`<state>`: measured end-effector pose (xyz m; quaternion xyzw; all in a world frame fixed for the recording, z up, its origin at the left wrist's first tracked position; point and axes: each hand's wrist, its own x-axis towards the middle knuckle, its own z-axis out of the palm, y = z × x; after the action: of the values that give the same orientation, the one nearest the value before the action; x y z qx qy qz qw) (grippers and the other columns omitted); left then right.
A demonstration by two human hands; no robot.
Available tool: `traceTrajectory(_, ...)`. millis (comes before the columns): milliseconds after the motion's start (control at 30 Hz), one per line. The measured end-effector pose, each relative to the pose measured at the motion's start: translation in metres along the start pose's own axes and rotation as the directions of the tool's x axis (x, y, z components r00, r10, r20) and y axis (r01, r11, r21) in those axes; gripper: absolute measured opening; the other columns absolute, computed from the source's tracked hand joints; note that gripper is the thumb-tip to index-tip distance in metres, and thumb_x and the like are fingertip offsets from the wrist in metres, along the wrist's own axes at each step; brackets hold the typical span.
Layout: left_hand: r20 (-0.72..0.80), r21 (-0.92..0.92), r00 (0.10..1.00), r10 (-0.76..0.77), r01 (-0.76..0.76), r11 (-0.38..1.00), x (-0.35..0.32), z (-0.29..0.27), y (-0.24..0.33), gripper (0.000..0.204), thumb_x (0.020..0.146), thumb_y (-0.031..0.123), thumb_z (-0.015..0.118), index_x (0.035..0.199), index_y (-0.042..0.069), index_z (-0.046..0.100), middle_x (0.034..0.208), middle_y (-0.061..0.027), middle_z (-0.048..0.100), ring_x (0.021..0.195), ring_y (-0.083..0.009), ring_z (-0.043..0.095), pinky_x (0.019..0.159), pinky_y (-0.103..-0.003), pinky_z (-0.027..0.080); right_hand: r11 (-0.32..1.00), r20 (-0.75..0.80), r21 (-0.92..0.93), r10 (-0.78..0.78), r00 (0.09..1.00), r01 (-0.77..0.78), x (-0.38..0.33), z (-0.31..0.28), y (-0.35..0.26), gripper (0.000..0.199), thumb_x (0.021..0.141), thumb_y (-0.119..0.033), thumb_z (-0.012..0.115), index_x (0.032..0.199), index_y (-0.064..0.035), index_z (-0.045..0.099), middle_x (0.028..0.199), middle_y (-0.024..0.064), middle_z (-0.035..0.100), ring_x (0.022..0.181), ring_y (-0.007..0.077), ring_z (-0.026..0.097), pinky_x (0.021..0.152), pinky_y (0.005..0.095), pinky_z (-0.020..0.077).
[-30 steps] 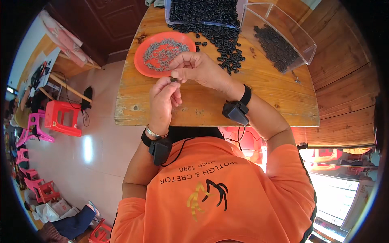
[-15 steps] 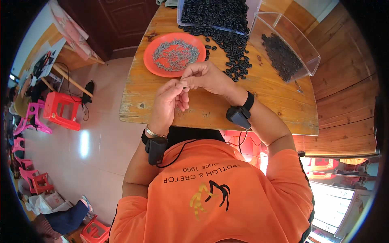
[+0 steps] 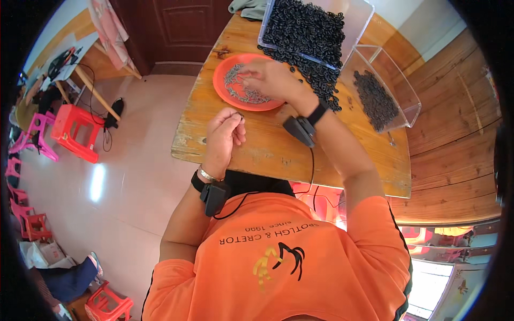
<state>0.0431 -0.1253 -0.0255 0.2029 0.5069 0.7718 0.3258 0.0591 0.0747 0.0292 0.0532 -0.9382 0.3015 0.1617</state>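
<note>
My left hand is held above the near left part of the wooden table. Its thumb and forefinger pinch a small black part, mostly covered by the fingertips. Over the orange-red plate reaches my right hand, its thumb and fingers apart and slightly blurred. Small grey metal pieces, thin like screws or pins, lie heaped on this plate. The right fingertips are at the heap; whether they touch a piece I cannot tell.
Small black oval parts fill a tipped clear bin at the back and spill onto the table. At the right stands a clear box with more dark parts. A red stool stands on the floor at left.
My hands were together at the fingertips. The right one has moved away and forward over the plate, while the left stays put with the small black part. The view has shifted slightly.
</note>
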Motion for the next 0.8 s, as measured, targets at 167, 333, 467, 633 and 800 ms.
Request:
traceTrajectory(167,0.028,0.060,1.000,0.003,-0.005,0.998,-0.002,0.004,0.001,0.018,0.088,0.017,0.050,0.076,0.006,0.055,0.060,0.0008,0.052,0.049,-0.0062,0.047,0.045,-0.020,0.035,0.846,0.114,-0.506,-0.131,0.985,0.171,0.033,0.021,0.037,0.028,0.082,-0.015,0.056,0.107,-0.0073,0.062,0.106,0.0140,0.060,0.100,0.0337,0.056,0.084,0.0414,0.0466)
traceTrajectory(333,0.031,0.024,0.999,0.014,-0.015,1.000,-0.004,0.003,0.001,0.018,0.088,0.017,0.050,0.075,0.005,0.055,0.059,0.0006,0.051,0.050,-0.0062,0.047,0.045,-0.019,0.035,0.780,0.212,-0.616,0.026,0.977,0.113,0.021,0.022,0.023,0.029,0.081,-0.015,0.055,0.109,-0.0125,0.062,0.103,0.0127,0.060,0.099,0.0312,0.057,0.082,0.0401,0.0483)
traceTrajectory(467,0.052,0.047,0.999,-0.011,0.008,0.999,-0.004,0.000,0.001,0.018,0.088,0.018,0.049,0.076,0.006,0.054,0.061,0.0007,0.052,0.050,-0.0063,0.047,0.046,-0.019,0.036,0.733,0.177,-0.647,-0.123,0.976,0.210,0.006,0.019,0.016,0.023,0.081,-0.015,0.056,0.102,-0.0123,0.064,0.097,0.0107,0.061,0.095,0.0302,0.059,0.079,0.0402,0.0488)
traceTrajectory(633,0.076,0.054,0.997,-0.020,0.016,0.998,-0.003,-0.001,-0.001,0.018,0.089,0.018,0.048,0.077,0.007,0.054,0.063,0.0007,0.053,0.051,-0.0063,0.048,0.048,-0.018,0.037,0.760,0.202,-0.638,0.010,0.979,0.124,0.004,0.011,0.011,0.011,0.081,-0.017,0.057,0.085,-0.0097,0.064,0.093,0.0082,0.063,0.088,0.0280,0.060,0.074,0.0385,0.0492)
traceTrajectory(800,0.059,0.009,0.998,0.012,-0.013,1.000,-0.003,0.002,-0.002,0.018,0.088,0.017,0.050,0.075,0.005,0.054,0.060,0.0011,0.050,0.051,-0.0053,0.045,0.045,-0.019,0.034,0.866,0.036,-0.492,-0.085,0.996,0.091,0.002,0.003,0.008,0.014,0.079,-0.018,0.058,0.084,-0.0066,0.064,0.084,0.0122,0.064,0.080,0.0290,0.062,0.069,0.0405,0.0488)
